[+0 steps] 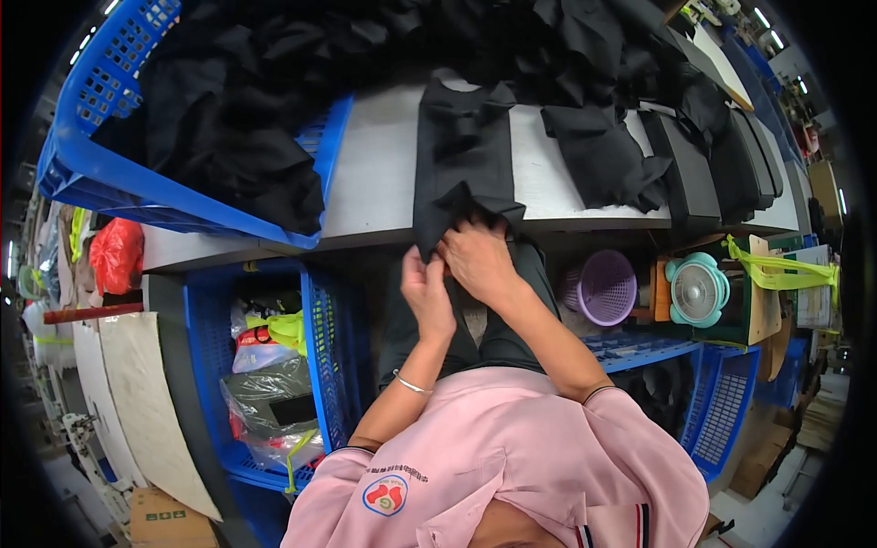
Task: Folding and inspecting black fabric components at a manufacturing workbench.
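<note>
A black garment (461,155) lies spread on the grey table (375,183), its lower edge hanging over the table's near side. My left hand (426,294) pinches that lower edge from below. My right hand (477,258) grips the same edge just beside it, fingers curled into the cloth. A thin bracelet sits on my left wrist. I wear a pink shirt, and both forearms rise from the bottom of the view.
A blue crate (110,173) heaped with black cloth sits at the table's left. More black pieces (603,155) lie right and behind. Below are a blue crate (324,365) of bagged items, a purple basket (603,288), a small green fan (699,290) and a red bag (116,251).
</note>
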A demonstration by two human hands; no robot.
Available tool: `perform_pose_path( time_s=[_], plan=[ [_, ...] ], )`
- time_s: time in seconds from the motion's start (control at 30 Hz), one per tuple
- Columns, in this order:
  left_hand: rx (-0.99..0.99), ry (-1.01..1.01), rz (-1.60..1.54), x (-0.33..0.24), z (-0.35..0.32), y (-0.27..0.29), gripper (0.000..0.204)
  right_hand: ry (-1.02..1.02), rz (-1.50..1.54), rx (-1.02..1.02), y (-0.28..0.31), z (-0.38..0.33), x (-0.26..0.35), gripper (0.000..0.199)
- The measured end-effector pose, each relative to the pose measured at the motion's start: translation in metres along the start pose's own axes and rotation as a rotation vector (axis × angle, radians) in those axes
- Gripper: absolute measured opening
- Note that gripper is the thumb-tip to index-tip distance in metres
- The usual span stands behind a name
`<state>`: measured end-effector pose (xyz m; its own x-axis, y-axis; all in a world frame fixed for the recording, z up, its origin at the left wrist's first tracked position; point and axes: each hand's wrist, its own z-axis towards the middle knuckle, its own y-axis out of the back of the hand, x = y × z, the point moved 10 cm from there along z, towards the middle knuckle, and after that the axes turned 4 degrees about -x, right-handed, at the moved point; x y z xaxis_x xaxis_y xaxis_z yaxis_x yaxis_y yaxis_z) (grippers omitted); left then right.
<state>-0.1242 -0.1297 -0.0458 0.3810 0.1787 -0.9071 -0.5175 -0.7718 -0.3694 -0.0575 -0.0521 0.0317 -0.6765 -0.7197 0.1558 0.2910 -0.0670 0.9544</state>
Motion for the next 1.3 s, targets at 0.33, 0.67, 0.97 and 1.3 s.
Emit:
perform_pose_path(
  time_s=[0.33, 0.67, 0.97, 1.3],
  plan=[
    [0.141, 0.052, 0.323, 0.006, -0.002, 0.027, 0.018, -0.128, 0.013, 0.036, -0.015, -0.009, -0.045, 0.026],
    [0.317, 0.469, -0.019, 0.013, 0.017, 0.004, 0.04, 0.228, 0.567, 0.092, 0.032, -0.084, 0.025, 0.013],
    [0.491, 0.359, 0.114, 0.018, -0.012, 0.005, 0.037, -0.59, 1.127, -0.014, 0.05, -0.075, -0.108, 0.033],
    [0.414, 0.488, -0.225, 0.035, -0.018, 0.015, 0.033, -0.904, 2.017, 0.146, -0.009, -0.09, -0.054, 0.015]
  ],
)
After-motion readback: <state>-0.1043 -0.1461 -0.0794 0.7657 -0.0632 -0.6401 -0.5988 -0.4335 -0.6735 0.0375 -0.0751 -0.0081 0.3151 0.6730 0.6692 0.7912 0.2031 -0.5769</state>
